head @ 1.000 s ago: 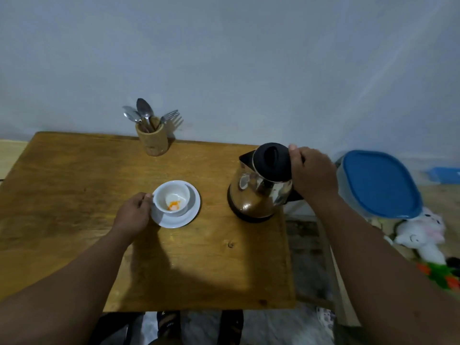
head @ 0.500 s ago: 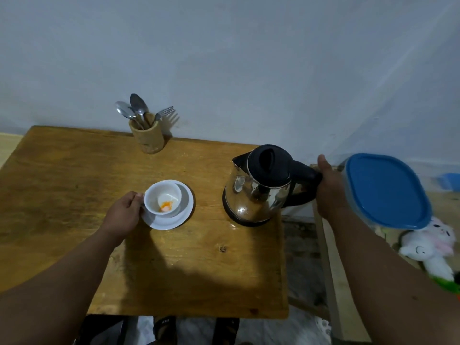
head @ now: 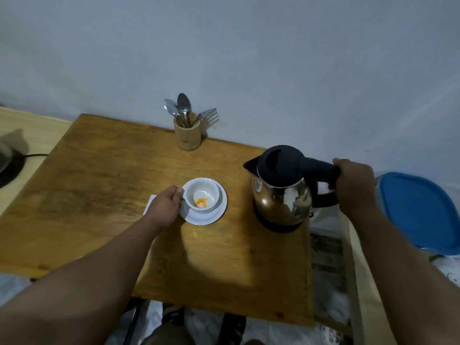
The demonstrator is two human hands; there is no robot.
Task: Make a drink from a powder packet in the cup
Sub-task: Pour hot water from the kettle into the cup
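No brand, label or legible writing is showing on any item.

The white cup (head: 202,197) is sitting on a white saucer (head: 216,213) near the middle of the wooden table (head: 99,190); orange powder (head: 201,201) is lying at the bottom of the cup. The left hand (head: 165,207) is gripping the cup at its 9 o'clock side, fingers curled closed around the handle area; the handle itself is hidden by them. A white paper edge (head: 149,204), possibly the packet, is showing from under that hand at 9 o'clock; it cannot be identified with certainty.

The steel electric kettle (head: 282,195) with black lid is standing on the table at 3 o'clock of the cup, well apart from it, spout pointing toward 10 o'clock. The right hand (head: 353,188) is wrapped closed around the black kettle handle (head: 318,168).

Compared with half a second ago, the right hand is now gripping further onto the handle, and the table is appearing shifted rightward in the view; the kettle is still resting near the table's right edge. A second ago that hand was lying against the lid.

A bamboo utensil holder (head: 188,135) with spoons and a fork is standing at 12 o'clock of the cup, by the wall. A blue-lidded container (head: 420,212) is lying at 3 o'clock of the kettle, off the table.
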